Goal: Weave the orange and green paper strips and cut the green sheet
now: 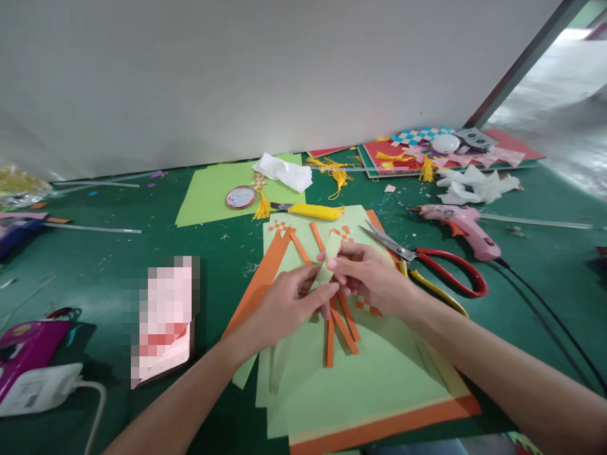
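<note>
Both hands meet over a stack of light green paper sheets point(351, 392). My right hand point(363, 272) pinches a pale green paper strip point(333, 245) between thumb and fingers. My left hand point(301, 294) is closed around the lower part of this strip, its thumb pointing right. Narrow orange strips point(330, 344) fan out beneath the fingers, above and below them. Small orange-and-white woven pieces point(368, 307) lie on the green sheets. A wide orange strip point(258, 284) slants down to the left of my left hand.
A yellow cutter point(315, 212) lies behind the hands. Red-handled scissors point(455, 262) and a pink glue gun point(462, 227) with a black cable are at right. A phone point(165, 328) lies at left, a white adapter point(40, 388) at lower left, and crumpled tissue point(284, 172) behind.
</note>
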{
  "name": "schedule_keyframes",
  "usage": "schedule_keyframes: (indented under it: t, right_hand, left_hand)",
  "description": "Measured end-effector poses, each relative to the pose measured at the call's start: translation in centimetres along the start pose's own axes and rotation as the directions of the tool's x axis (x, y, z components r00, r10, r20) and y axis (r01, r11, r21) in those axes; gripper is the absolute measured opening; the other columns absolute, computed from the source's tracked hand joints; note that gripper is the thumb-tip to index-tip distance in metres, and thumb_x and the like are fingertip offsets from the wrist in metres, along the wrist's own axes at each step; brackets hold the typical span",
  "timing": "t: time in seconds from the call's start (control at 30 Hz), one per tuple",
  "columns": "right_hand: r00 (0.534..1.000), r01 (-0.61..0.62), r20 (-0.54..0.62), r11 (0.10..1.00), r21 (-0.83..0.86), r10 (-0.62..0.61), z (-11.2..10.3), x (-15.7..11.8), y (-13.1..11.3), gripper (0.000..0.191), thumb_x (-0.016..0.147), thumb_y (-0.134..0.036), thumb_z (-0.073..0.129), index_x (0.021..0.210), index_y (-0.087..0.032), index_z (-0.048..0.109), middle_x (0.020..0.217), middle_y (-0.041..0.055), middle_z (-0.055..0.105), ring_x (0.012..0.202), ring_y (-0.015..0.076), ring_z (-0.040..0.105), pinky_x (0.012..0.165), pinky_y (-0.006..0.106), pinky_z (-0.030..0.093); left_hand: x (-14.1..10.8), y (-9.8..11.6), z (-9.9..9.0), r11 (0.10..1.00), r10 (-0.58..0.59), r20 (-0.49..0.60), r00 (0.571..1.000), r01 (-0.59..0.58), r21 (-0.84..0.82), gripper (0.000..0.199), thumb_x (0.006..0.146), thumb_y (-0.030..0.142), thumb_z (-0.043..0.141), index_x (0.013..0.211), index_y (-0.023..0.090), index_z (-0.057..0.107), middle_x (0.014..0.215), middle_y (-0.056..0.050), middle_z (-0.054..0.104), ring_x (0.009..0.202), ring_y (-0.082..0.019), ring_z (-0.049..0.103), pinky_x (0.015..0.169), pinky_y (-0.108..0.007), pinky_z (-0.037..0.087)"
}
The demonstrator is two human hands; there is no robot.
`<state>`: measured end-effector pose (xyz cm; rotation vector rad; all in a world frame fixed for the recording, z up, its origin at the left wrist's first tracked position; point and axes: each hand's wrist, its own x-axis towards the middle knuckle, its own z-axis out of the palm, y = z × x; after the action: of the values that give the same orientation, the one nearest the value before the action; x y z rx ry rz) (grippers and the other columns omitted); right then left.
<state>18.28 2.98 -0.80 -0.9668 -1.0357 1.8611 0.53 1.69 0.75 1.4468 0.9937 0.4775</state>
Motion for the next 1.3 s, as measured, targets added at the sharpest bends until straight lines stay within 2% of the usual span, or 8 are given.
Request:
schedule_keyframes:
  t: [0.13,0.4,0.53,0.63,0.8,1.1,1.2,1.3]
  right_hand:
    - [0.999,-0.004,0.038,1.000,-0.019,0.005,0.3,0.0,0.5,0.027,0.076,-0.038,0.075,0.075,-0.017,0.058,0.059,-0.0045,0.052,0.046,0.0051,0.042,0.042,0.020,0.028]
    - [0.999,0.047,0.027,0.998,-0.035,-0.046,0.4,-0.2,0.3,0.025,0.074,-0.036,0.075,0.074,-0.016,0.060,0.049,-0.0085,0.039,0.044,0.0044,0.031,0.041,0.020,0.020]
    - [0.999,0.034,-0.038,0.997,-0.064,-0.037,0.2,-0.2,-0.3,0.026,0.072,-0.038,0.076,0.083,-0.016,0.067,0.050,-0.0083,0.038,0.045,0.0056,0.032,0.041,0.021,0.021]
    - [0.997,0.021,-0.077,0.998,-0.063,-0.026,0.3,-0.2,-0.3,0.029,0.070,-0.041,0.077,0.081,-0.016,0.067,0.051,-0.0077,0.040,0.045,0.0061,0.034,0.040,0.021,0.025]
    - [1.000,0.004,0.000,0.999,-0.048,-0.004,0.9,-0.2,0.4,0.027,0.071,-0.038,0.077,0.076,-0.016,0.063,0.056,-0.0052,0.051,0.045,0.0048,0.040,0.042,0.021,0.028]
    - [1.000,0.021,0.010,0.998,-0.063,-0.021,0.7,-0.3,0.4,0.029,0.070,-0.040,0.078,0.071,-0.016,0.061,0.055,-0.0054,0.051,0.046,0.0053,0.042,0.042,0.020,0.028]
    - [0.999,0.024,0.023,0.997,-0.076,-0.022,0.4,-0.2,0.0,0.026,0.072,-0.037,0.077,0.070,-0.016,0.062,0.059,-0.0033,0.054,0.049,0.0058,0.044,0.045,0.020,0.031]
    - [0.999,0.035,-0.013,0.995,-0.088,-0.036,0.3,-0.2,-0.2,0.023,0.073,-0.037,0.075,0.072,-0.016,0.065,0.058,-0.0037,0.053,0.050,0.0058,0.044,0.047,0.020,0.033]
  left_hand:
    - [0.0,0.2,0.2,1.000,0.012,-0.016,1.000,-0.011,0.028,0.030,0.092,0.045,0.054,0.092,0.016,0.062,0.081,-0.003,0.067,0.071,-0.014,0.060,0.068,-0.026,0.045]
    - [-0.1,0.2,0.0,0.998,0.007,0.027,1.000,-0.008,0.061,0.029,0.099,0.037,0.041,0.097,0.017,0.062,0.065,0.001,0.061,0.063,-0.013,0.057,0.061,-0.025,0.041]
    - [-0.2,-0.1,0.0,0.999,-0.001,0.030,1.000,0.000,0.047,0.030,0.098,0.041,0.041,0.092,0.018,0.059,0.062,0.001,0.059,0.062,-0.014,0.057,0.061,-0.025,0.043]
    - [-0.2,-0.1,0.1,0.999,-0.014,0.023,1.000,0.013,0.030,0.030,0.097,0.043,0.044,0.096,0.017,0.059,0.064,0.000,0.061,0.062,-0.013,0.057,0.060,-0.025,0.043]
    - [-0.2,0.1,0.3,1.000,-0.016,-0.007,1.000,0.016,-0.009,0.028,0.092,0.044,0.054,0.094,0.017,0.059,0.067,0.001,0.060,0.063,-0.013,0.057,0.058,-0.023,0.042]
    - [-0.3,0.2,0.2,0.998,-0.005,0.013,1.000,0.004,0.069,0.034,0.100,0.039,0.037,0.085,0.017,0.058,0.065,0.000,0.061,0.065,-0.014,0.057,0.064,-0.026,0.041]
    - [-0.3,0.4,0.3,0.998,-0.007,0.007,1.000,0.007,0.054,0.032,0.100,0.038,0.036,0.093,0.017,0.060,0.064,0.000,0.061,0.065,-0.015,0.057,0.065,-0.027,0.041]
    - [-0.2,0.3,0.3,0.997,-0.008,0.003,1.000,0.008,0.076,0.031,0.100,0.038,0.036,0.098,0.018,0.060,0.063,0.001,0.061,0.064,-0.015,0.057,0.064,-0.027,0.041]
